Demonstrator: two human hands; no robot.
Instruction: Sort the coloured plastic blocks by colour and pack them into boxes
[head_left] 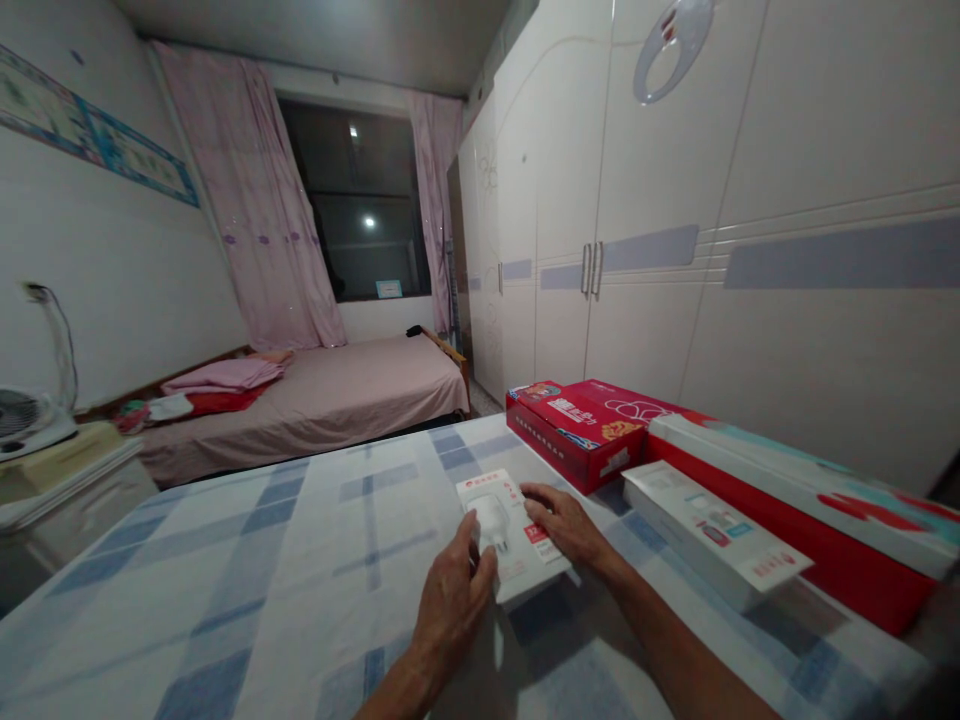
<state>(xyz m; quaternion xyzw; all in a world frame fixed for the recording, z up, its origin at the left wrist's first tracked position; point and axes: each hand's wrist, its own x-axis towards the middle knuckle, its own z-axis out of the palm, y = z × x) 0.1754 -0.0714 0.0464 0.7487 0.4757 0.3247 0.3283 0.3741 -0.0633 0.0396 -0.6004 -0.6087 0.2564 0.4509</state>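
Both hands hold a small white box (521, 562) between them, over the cloth-covered table (300, 560), right of its middle and well in from the far edge. The left hand (454, 582) grips the box's left side, thumb on the printed face and fingers at the edge; the right hand (566, 522) closes around the opposite side, its fingertips laid over the upper right of the face. Holding it from both sides probably keeps the light box steady and level while leaving most of the picture of a plug bare to the wearer's view. Whether its underside touches the cloth cannot be told. The other packages lie to the right, likely set aside so that the middle stays free for handling: a red box (577, 440) near the table's far right corner, a long red-and-white box (802, 500) running along the right edge, and a white carton (712, 535) alongside it on the near side, printed face up, perhaps so that it can be read at a glance.
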